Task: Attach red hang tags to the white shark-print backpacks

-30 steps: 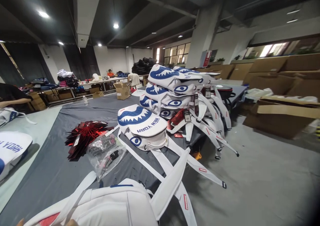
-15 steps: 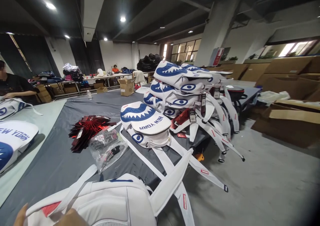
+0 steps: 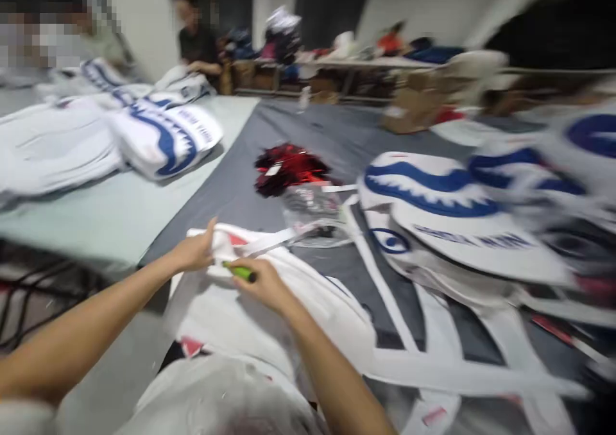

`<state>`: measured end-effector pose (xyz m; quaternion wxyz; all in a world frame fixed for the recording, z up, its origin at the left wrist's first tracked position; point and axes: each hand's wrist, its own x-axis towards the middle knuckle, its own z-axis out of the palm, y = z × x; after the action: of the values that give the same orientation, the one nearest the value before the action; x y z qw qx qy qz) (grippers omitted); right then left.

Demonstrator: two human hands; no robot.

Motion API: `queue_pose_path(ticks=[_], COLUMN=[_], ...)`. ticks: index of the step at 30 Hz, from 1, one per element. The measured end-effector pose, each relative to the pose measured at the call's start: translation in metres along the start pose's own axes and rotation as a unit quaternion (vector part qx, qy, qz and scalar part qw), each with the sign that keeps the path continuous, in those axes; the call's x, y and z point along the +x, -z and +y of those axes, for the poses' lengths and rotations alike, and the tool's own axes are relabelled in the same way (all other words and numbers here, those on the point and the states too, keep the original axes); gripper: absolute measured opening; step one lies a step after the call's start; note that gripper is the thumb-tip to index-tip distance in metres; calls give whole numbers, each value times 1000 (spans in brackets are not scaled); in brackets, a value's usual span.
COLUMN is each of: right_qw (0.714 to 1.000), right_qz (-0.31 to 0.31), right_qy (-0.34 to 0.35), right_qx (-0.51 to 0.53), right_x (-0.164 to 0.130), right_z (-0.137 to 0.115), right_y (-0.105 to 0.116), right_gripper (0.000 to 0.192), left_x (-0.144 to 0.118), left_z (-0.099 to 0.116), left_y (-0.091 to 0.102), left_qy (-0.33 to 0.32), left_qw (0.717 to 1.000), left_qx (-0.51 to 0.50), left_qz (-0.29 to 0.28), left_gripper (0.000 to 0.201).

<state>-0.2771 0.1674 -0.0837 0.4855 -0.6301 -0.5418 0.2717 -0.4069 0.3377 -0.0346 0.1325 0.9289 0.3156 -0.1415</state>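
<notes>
A white backpack (image 3: 308, 294) lies close in front of me at the table's near edge, with a red triangular patch (image 3: 235, 238) by its top strap. My left hand (image 3: 195, 247) pinches the bag's fabric at its upper left edge. In my right hand (image 3: 262, 282) is a small yellow-green and black tool (image 3: 240, 271), its tip close to the fabric. Blur hides what kind of tool it is. To the right sits another white backpack (image 3: 428, 197) with a blue toothed pattern and an eye.
On the dark cloth (image 3: 332, 124) lie a heap of red and black tags (image 3: 291, 167) and a clear plastic bag (image 3: 312, 213). More white backpacks (image 3: 168, 133) rest on the pale table at left. A cardboard box (image 3: 409, 108) stands behind; a person (image 3: 197, 34) works at the far left.
My view has swung left and down, bringing both forearms and the green tool into sight. The stacked backpacks have shifted to the right of the picture.
</notes>
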Motion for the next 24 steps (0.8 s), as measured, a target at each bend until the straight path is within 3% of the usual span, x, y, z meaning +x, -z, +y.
queue_pose_path(ticks=[3, 7, 16, 20, 24], right_qw=[999, 992, 984, 974, 977], right_qz=[-39, -54, -19, 5, 5], right_qy=[-2, 8, 48, 62, 71], right_qx=[-33, -118, -171, -219, -200], right_x=[12, 9, 9, 8, 11], right_z=[6, 0, -4, -2, 2], right_y=[7, 9, -1, -5, -9], right_gripper=[27, 28, 25, 25, 25], left_x=[11, 7, 15, 17, 16], left_z=[-9, -5, -6, -5, -2], left_y=[-2, -2, 2, 0, 0], left_qy=[14, 1, -5, 3, 9], left_qw=[1000, 999, 997, 998, 999], left_qx=[7, 17, 6, -8, 1], left_qz=[-19, -41, -78, -67, -51], left_gripper=[105, 103, 102, 101, 98])
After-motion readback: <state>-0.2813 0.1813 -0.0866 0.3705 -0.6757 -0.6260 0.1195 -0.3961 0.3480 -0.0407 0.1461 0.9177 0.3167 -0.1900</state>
